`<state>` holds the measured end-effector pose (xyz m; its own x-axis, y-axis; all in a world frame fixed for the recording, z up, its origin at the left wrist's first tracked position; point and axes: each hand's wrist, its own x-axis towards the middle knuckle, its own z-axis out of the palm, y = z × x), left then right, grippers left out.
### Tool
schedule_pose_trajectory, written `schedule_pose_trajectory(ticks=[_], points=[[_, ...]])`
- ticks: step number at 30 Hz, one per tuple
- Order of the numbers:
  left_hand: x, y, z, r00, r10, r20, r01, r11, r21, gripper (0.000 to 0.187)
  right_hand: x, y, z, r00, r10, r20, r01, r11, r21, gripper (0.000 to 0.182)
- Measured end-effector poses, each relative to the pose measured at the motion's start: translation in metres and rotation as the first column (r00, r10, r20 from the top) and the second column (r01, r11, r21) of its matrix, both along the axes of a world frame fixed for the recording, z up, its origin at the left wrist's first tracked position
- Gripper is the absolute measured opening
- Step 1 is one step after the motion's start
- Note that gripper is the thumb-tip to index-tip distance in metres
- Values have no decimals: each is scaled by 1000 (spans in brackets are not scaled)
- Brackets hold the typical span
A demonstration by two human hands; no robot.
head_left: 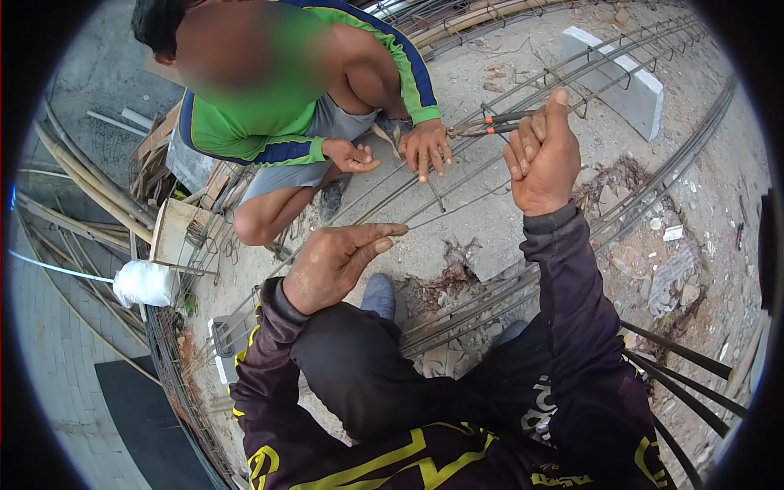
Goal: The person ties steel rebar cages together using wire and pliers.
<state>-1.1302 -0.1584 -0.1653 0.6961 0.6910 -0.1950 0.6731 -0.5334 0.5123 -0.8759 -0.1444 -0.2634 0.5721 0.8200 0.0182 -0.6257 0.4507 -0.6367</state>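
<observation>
Left hand (339, 263) open and empty at centre frame, right hand (543, 155) clenched on orange-handled steel pliers (490, 124) above long grey rebar cage (490, 175), co-worker's hands (425, 147) alongside.

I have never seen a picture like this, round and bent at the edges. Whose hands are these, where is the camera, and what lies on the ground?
The camera sits on a person's head, looking down, so the dark sleeves are the wearer's own. Their left hand is open, fingers together, holding nothing. Their right hand is closed with the thumb up; I cannot tell whether it grips anything. A co-worker in a green shirt crouches opposite. On the sandy ground lie long steel bars, with orange-handled pliers near the co-worker's hand.
</observation>
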Motion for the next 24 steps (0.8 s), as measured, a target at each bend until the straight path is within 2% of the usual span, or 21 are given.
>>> schedule_pose_trajectory(ticks=[2, 3, 4, 6, 7, 10, 11, 14, 15, 18, 19, 21, 24], points=[[-6, 4, -2, 997, 42, 72, -50, 991, 122, 23, -3, 2, -7, 940, -64, 336, 72, 997, -12, 52], [-8, 6, -1, 992, 44, 120, -66, 980, 185, 22, -6, 4, -9, 838, -155, 523, 158, 987, 39, 53], [-12, 8, 2, 985, 46, 168, -87, 965, 247, 20, -9, 2, -6, 813, -126, 568, 128, 991, 36, 53], [-17, 15, 28, 976, 155, 154, -181, 969, 168, 20, -15, -5, 5, 760, -71, 646, 66, 997, 33, 56], [-20, 21, 31, 992, 69, 106, -92, 970, 223, 21, -17, -7, 6, 722, 31, 691, -76, 996, 35, 49], [-16, 30, 44, 980, 125, 157, -132, 991, 36, 20, -32, 4, -21, 454, 162, 876, -63, 987, -150, 40], [-13, 33, 51, 985, 150, 87, -159, 982, 106, 20, -39, 6, -28, 443, 73, 893, -69, 997, -48, 38], [1, 44, 69, 975, 220, 9, -220, 974, 58, 21, -49, 6, -36, 406, 7, 914, -150, 987, 59, 39], [2, 50, 66, 995, 100, 23, -102, 978, 180, 24, -54, 11, -43, 463, -6, 887, -185, 977, 103, 40], [18, 54, 70, 979, 118, -169, -65, 955, 290, 28, -51, 12, -49, 341, 394, 854, -390, 886, -253, 38], [26, 55, 74, 954, 122, -275, -24, 942, 335, 28, -53, 15, -55, 372, 348, 861, -391, 900, -195, 40], [34, 55, 73, 963, 102, -251, -7, 936, 352, 26, -61, 18, -71, 418, 283, 863, -401, 910, -104, 44], [38, 52, 63, 989, 72, -128, -23, 937, 349, 27, -44, 10, -58, 323, 443, 837, -464, 845, -268, 49]])
